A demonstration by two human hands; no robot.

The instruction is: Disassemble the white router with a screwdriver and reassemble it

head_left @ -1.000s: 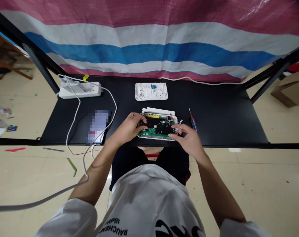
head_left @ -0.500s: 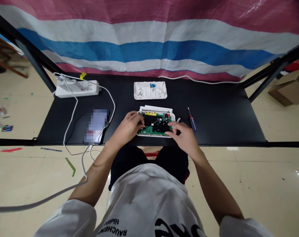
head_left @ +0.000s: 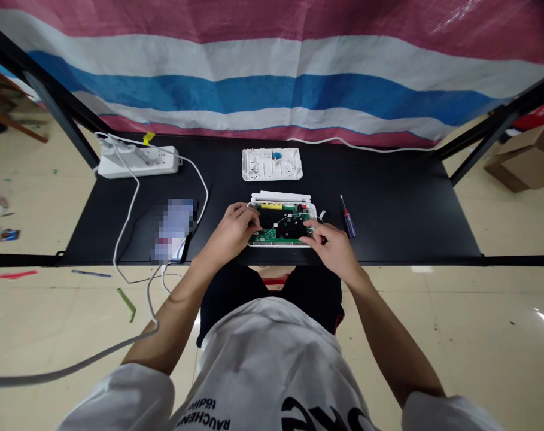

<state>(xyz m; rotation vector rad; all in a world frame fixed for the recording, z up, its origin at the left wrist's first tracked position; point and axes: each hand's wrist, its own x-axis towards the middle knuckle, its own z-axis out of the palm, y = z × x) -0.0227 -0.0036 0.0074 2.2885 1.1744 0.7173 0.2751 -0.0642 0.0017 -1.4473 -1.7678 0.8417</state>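
An opened white device housing (head_left: 283, 244) with a green circuit board (head_left: 272, 236) inside lies near the table's front edge. My left hand (head_left: 236, 230) is at its left end, fingers closed in a pinch over the board's left edge; what they grip is hidden. At the right end is my right hand (head_left: 328, 239), thumb and index finger curled close together over the board's right edge, with anything between them too small to name. Thin white wires cross the black part of the board. White antennas (head_left: 283, 196) lie along the back of the housing.
Behind the device lies a white cover (head_left: 272, 164). A screwdriver (head_left: 348, 218) is to the right. At the left are a phone (head_left: 176, 227), a white power strip (head_left: 139, 163) and looping cables (head_left: 130, 218). A striped sheet (head_left: 254, 93) hangs behind the black table (head_left: 401, 209).
The view has shifted slightly. The housing sits a little further left and more level between my hands; both hands keep nearly the same pose.
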